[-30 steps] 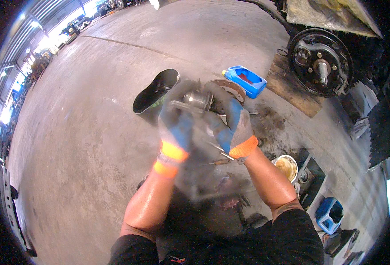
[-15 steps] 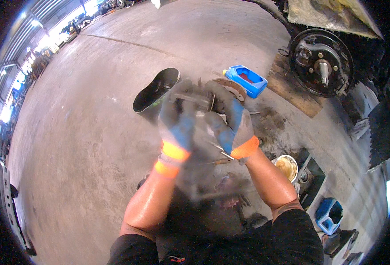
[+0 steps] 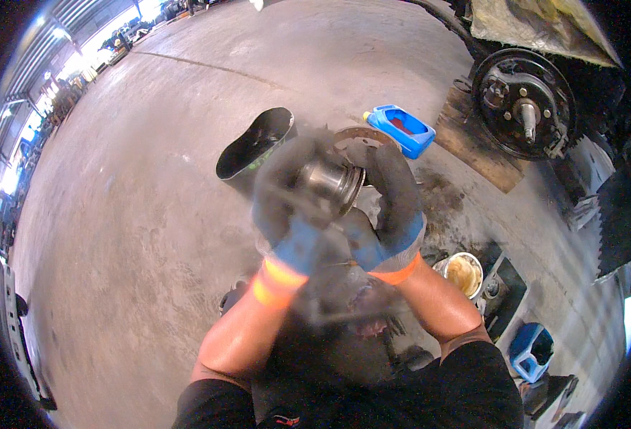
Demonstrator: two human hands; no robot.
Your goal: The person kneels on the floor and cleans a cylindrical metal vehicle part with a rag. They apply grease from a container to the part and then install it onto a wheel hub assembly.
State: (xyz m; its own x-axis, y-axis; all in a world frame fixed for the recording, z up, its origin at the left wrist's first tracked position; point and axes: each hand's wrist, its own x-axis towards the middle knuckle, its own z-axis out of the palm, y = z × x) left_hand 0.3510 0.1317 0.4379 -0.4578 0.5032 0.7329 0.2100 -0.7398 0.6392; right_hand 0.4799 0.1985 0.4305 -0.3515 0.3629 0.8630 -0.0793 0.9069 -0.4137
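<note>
Both of my hands wear dark grey and blue work gloves with orange cuffs. Between them, raised off the floor, is a shiny cylindrical metal part (image 3: 324,179) with a ringed, flanged end pointing right. My left hand (image 3: 283,196) wraps its left side, and much of the part is hidden behind that glove. On the flanged end, my right hand (image 3: 387,204) curls its fingers over the far edge, with the thumb on the near side. Just behind the hands shows a round, rusty-brown piece (image 3: 362,134) with holes along its edge, partly covered.
A dark cut-open container (image 3: 255,146) stands beyond my left hand. Farther right are a cut-open blue jug (image 3: 405,131), a wooden board (image 3: 469,146) and a brake backing plate with a stub axle (image 3: 524,104). A tub of yellowish grease (image 3: 464,275) and another blue jug (image 3: 532,350) sit lower right.
Both hands have come nearer and look larger. The metal part has come into clearer view, its bright side and flanged end now showing between the gloves.
</note>
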